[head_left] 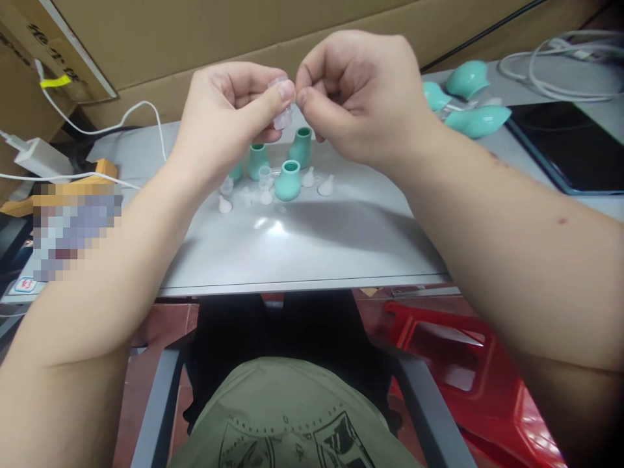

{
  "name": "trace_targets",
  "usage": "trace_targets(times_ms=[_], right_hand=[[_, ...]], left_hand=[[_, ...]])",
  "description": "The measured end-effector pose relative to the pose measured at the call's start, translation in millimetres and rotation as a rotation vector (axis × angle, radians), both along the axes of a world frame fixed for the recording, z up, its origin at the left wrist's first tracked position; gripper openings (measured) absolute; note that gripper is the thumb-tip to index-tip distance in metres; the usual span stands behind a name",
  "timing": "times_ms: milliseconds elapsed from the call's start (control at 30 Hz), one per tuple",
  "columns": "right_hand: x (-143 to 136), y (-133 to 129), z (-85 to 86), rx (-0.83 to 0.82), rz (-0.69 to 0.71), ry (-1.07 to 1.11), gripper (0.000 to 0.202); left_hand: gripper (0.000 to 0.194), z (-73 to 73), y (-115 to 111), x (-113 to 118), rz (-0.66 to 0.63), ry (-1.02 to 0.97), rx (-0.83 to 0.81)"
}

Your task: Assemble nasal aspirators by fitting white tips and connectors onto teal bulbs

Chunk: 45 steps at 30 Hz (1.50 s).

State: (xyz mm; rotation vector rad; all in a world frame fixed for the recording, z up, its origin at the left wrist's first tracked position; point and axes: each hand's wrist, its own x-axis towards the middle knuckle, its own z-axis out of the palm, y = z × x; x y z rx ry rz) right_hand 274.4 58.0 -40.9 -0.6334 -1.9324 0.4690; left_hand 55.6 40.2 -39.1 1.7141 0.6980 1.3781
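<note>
My left hand (pixel 244 101) pinches a small clear plastic piece (pixel 283 118) between thumb and fingers, raised above the table. Close beside it, my right hand (pixel 353 94) has thumb and forefinger pressed together; what they hold, if anything, is hidden. Below the hands, several teal bulb-shaped parts stand with their round openings up, the nearest teal bulb (pixel 288 182) in front. Around them lie small white cone-tipped pieces, among them one white nozzle (pixel 326 186) at the right and another white nozzle (pixel 225 205) at the left. A small clear cup (pixel 265 174) sits between the bulbs.
More teal pieces (pixel 480 121) lie at the back right, beside a dark tablet (pixel 570 146) and a coiled white cable (pixel 550 62). A white charger (pixel 43 157) and cords are at the left. A red plastic stool (pixel 439 383) stands below the table's right side.
</note>
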Motion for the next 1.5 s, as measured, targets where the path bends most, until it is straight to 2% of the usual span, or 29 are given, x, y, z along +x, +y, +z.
trace_targets(times_ms=[67,167,333,433,533,600,700,767,833,967,1167,1300,1433,1500], right_hand=[[-1,-2,0.0,-0.007,-0.034,-0.009,0.024],[-1,-5,2.2,-0.023,-0.069,-0.047,0.026],[-1,-11,11.2,0.056,-0.063,-0.111,0.034],[0,-14,16.3,0.118,-0.084,-0.131,0.031],[1,-16,18.5,0.071,-0.098,-0.122,0.028],[3,-15,18.9,-0.020,-0.056,-0.131,0.029],[6,-12,19.5,-0.148,0.086,-0.148,0.023],[7,-10,20.0,-0.200,0.175,-0.156,0.015],[7,-9,20.6,-0.235,0.223,-0.144,0.019],[2,-11,21.6,-0.260,0.243,-0.001,0.031],[2,-13,22.3,-0.135,0.224,0.070,0.031],[5,-9,22.1,-0.201,0.243,0.016,0.033],[6,-8,23.5,-0.275,0.267,-0.039,0.040],[5,-8,25.6,-0.303,0.301,-0.049,0.040]], left_hand=[[0.036,1.5,-1,0,0.017,0.001,-0.040],[0.043,3.4,-5,2,0.003,0.005,-0.014],[0.031,4.7,-9,3,0.016,0.004,-0.004],[0.036,5.1,-12,1,-0.031,0.035,0.037],[0.034,3.4,-11,0,-0.041,0.031,0.072],[0.031,1.3,-6,-1,-0.078,0.041,0.098],[0.027,-0.6,2,-2,-0.119,0.055,0.156],[0.025,0.9,2,-3,-0.131,0.083,0.170],[0.021,4.6,-4,-3,-0.137,0.100,0.133],[0.010,12.2,-18,-1,-0.154,0.038,0.088],[0.029,8.8,-14,1,-0.075,-0.025,0.088],[0.018,4.4,-9,-3,-0.084,0.002,0.098],[0.026,3.5,-9,-6,-0.162,0.037,0.127],[0.022,4.9,-8,-6,-0.184,0.040,0.155]])
